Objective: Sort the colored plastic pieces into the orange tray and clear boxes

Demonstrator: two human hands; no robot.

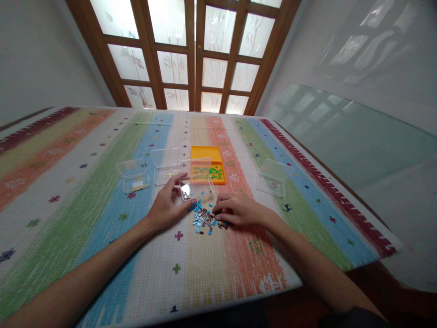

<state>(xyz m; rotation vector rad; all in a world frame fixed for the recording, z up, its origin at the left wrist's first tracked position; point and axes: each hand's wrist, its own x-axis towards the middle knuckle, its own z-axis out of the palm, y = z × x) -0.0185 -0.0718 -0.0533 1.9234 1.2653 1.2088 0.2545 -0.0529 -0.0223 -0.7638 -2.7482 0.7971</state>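
1. My left hand [167,203] holds a clear box [198,187] just below the frame's centre, thumb and fingers spread around its left side.
2. My right hand [237,209], fingers bunched, is at the blue-and-brown pile [204,218] lower down; whether it pinches a piece, I cannot tell.
3. At centre, an open orange box [205,153] holds green pieces [215,173].

I have one wide view, from the person's head, above the near edge of a worktop covered in multicoloured striped cloth [201,262], close over it, facing forward and down, brown wooden, pale-paned doors [191,68] beyond.
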